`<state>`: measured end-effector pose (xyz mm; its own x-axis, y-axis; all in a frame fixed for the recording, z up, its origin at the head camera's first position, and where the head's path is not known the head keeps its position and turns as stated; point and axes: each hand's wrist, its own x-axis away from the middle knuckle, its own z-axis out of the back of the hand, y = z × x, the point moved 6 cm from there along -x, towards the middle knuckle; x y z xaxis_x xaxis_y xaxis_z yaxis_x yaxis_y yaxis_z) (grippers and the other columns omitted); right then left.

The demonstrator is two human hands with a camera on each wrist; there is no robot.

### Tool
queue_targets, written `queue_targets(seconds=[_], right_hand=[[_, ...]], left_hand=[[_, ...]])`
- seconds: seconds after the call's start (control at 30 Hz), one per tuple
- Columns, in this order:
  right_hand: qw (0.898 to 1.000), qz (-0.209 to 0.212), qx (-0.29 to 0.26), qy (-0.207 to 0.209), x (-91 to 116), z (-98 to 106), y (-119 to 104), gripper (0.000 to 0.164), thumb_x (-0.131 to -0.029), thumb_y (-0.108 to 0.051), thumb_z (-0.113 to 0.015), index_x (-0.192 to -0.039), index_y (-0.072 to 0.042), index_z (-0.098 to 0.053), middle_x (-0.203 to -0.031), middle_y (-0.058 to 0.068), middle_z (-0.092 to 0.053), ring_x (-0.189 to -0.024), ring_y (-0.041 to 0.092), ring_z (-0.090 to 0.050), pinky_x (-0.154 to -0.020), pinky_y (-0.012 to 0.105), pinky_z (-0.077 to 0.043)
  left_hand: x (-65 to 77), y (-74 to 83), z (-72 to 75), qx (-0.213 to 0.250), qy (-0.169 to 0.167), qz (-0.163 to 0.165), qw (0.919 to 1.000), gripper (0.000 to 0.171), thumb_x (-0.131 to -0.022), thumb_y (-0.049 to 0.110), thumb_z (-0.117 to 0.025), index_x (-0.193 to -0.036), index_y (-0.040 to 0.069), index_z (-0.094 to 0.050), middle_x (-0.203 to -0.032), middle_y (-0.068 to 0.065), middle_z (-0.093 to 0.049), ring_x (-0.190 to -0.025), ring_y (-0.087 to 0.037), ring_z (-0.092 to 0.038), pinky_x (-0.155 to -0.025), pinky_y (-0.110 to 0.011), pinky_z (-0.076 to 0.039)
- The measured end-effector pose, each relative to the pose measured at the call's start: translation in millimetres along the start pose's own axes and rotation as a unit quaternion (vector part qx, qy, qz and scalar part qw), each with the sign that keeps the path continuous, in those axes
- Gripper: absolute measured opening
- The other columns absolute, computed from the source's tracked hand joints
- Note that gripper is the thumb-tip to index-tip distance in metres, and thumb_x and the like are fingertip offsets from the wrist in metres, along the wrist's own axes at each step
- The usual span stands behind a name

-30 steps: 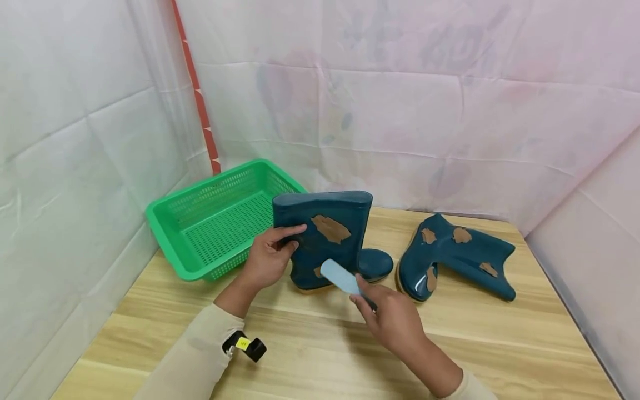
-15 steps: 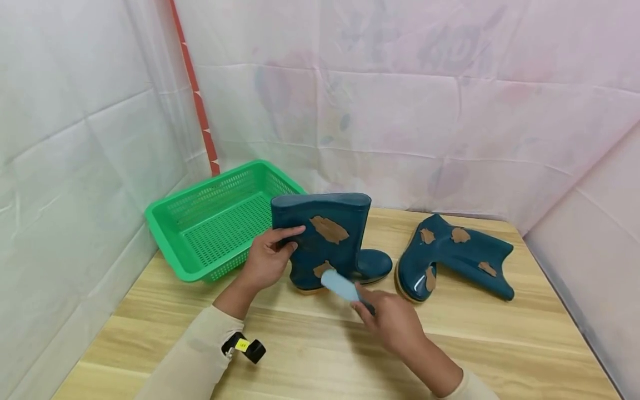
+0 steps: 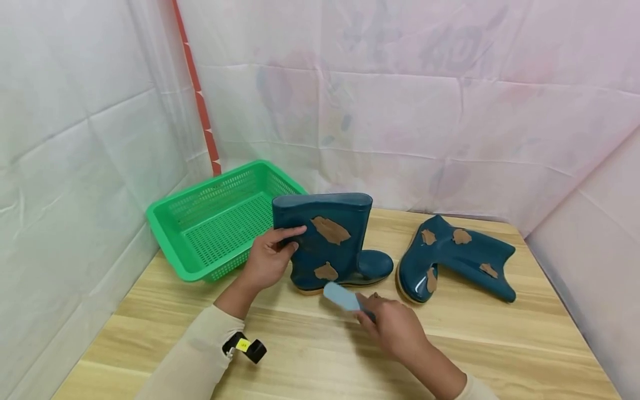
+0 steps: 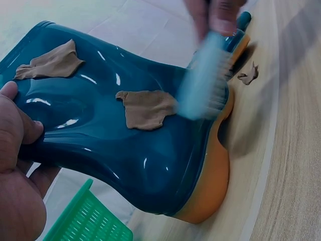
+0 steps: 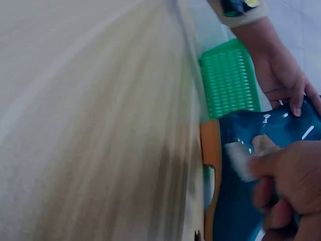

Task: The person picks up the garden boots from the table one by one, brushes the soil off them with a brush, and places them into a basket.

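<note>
A dark teal rubber boot [image 3: 325, 250] stands upright on the table, toe pointing right. Brown patches mark its shaft [image 3: 331, 230] and ankle [image 4: 146, 109]. My left hand [image 3: 270, 258] holds the back edge of the shaft between thumb and fingers. In my right hand [image 3: 397, 322] is a scrubbing brush [image 3: 342, 296], its light blue head just in front of the boot's lower edge. White bristles show on the blurred brush [image 4: 203, 80] in the left wrist view; whether they touch the boot I cannot tell. Most of the handle is hidden in my grip.
A second teal boot [image 3: 465, 250] with several brown patches lies on its side to the right. Back left is a green perforated basket [image 3: 165, 239]. A small brown scrap [image 4: 248, 74] lies on the wooden table [image 3: 300, 355]. White sheets [image 3: 390, 111] hang behind.
The brush has moved down from the boot's lower brown patch toward the sole, so that patch now shows fully. My left hand and both boots have stayed in place.
</note>
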<state>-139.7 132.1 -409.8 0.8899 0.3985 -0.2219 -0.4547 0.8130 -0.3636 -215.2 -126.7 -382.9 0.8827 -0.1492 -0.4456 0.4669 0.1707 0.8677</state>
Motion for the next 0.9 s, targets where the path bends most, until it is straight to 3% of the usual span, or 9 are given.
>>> queue_targets(seconds=[0.03, 0.1, 0.23, 0.43, 0.5, 0.63, 0.67, 0.83, 0.9], right_hand=[[1.0, 0.003, 0.0, -0.009, 1, -1, 0, 0.039, -0.094, -0.029, -0.078, -0.128, -0.011, -0.074, -0.097, 0.005, -0.076, -0.071, 0.015, -0.069, -0.055, 0.029, -0.05], [1.0, 0.014, -0.009, 0.019, 2, 3, -2, 0.039, -0.093, -0.027, -0.079, -0.128, -0.01, -0.075, -0.095, 0.004, -0.076, -0.069, 0.011, -0.067, -0.054, 0.027, -0.049], [0.995, 0.017, -0.033, 0.088, -1, 13, -1, 0.042, -0.092, -0.023, -0.08, -0.131, -0.008, -0.072, -0.08, -0.004, -0.071, -0.051, 0.002, -0.041, -0.044, 0.024, -0.034], [0.999, 0.012, 0.027, -0.02, 1, -7, -2, 0.038, -0.093, -0.03, -0.079, -0.126, -0.012, -0.076, -0.105, 0.011, -0.076, -0.077, 0.019, -0.071, -0.056, 0.029, -0.051], [1.0, 0.023, 0.015, 0.002, 2, -4, -5, 0.039, -0.091, -0.028, -0.081, -0.126, -0.012, -0.076, -0.1, 0.008, -0.076, -0.071, 0.014, -0.068, -0.053, 0.028, -0.049], [0.996, 0.039, -0.012, 0.081, -1, 3, -7, 0.043, -0.089, -0.025, -0.083, -0.129, -0.012, -0.074, -0.076, -0.005, -0.069, -0.053, 0.001, -0.044, -0.046, 0.022, -0.034], [0.996, 0.035, -0.015, 0.077, -2, 2, -6, 0.043, -0.089, -0.025, -0.082, -0.129, -0.011, -0.074, -0.075, -0.005, -0.068, -0.051, 0.001, -0.039, -0.045, 0.022, -0.032], [1.0, -0.007, 0.003, 0.002, -3, -12, 1, 0.038, -0.09, -0.028, -0.082, -0.125, -0.015, -0.077, -0.094, 0.003, -0.077, -0.067, 0.01, -0.064, -0.049, 0.022, -0.04], [1.0, 0.002, -0.005, 0.013, -3, -8, -2, 0.039, -0.089, -0.028, -0.083, -0.126, -0.016, -0.076, -0.089, -0.001, -0.076, -0.065, 0.007, -0.062, -0.049, 0.022, -0.039]], left_hand=[[0.0, 0.0, -0.5, 0.002, -0.002, 0.0, 1.0, 0.036, -0.098, -0.008, -0.061, -0.128, 0.007, -0.074, -0.079, -0.006, -0.051, -0.048, -0.017, -0.029, -0.056, -0.03, -0.036], [-0.3, 0.2, -1.3, 0.005, -0.006, -0.001, 1.0, 0.035, -0.099, -0.008, -0.061, -0.129, 0.007, -0.073, -0.077, -0.007, -0.049, -0.048, -0.016, -0.029, -0.055, -0.03, -0.036], [-1.3, -0.3, -0.8, 0.007, 0.001, -0.002, 1.0, 0.035, -0.098, -0.008, -0.061, -0.128, 0.006, -0.073, -0.086, -0.008, -0.056, -0.047, -0.015, -0.029, -0.055, -0.03, -0.035], [0.0, -1.2, -0.2, 0.006, 0.002, 0.004, 1.0, 0.035, -0.098, -0.009, -0.062, -0.127, 0.005, -0.074, -0.079, -0.008, -0.053, -0.047, -0.015, -0.029, -0.054, -0.03, -0.036], [0.6, -0.7, -0.4, 0.004, -0.002, 0.005, 1.0, 0.035, -0.099, -0.007, -0.061, -0.129, 0.006, -0.073, -0.076, -0.007, -0.049, -0.047, -0.015, -0.029, -0.054, -0.03, -0.036], [1.5, -1.0, 1.0, 0.008, 0.002, 0.006, 1.0, 0.036, -0.098, -0.007, -0.061, -0.129, 0.007, -0.073, -0.08, -0.006, -0.052, -0.047, -0.015, -0.028, -0.054, -0.03, -0.036], [1.5, -1.1, 1.5, 0.009, 0.004, 0.006, 0.9999, 0.036, -0.098, -0.008, -0.061, -0.128, 0.006, -0.073, -0.082, -0.006, -0.053, -0.047, -0.015, -0.028, -0.054, -0.03, -0.035], [1.8, -1.2, 1.8, 0.003, 0.002, 0.01, 0.9999, 0.036, -0.098, -0.008, -0.062, -0.128, 0.007, -0.074, -0.085, -0.008, -0.054, -0.048, -0.016, -0.029, -0.055, -0.03, -0.036], [1.1, -0.1, 0.9, 0.002, -0.003, 0.013, 0.9999, 0.036, -0.099, -0.007, -0.061, -0.129, 0.009, -0.073, -0.088, -0.008, -0.053, -0.048, -0.016, -0.029, -0.055, -0.03, -0.036]])
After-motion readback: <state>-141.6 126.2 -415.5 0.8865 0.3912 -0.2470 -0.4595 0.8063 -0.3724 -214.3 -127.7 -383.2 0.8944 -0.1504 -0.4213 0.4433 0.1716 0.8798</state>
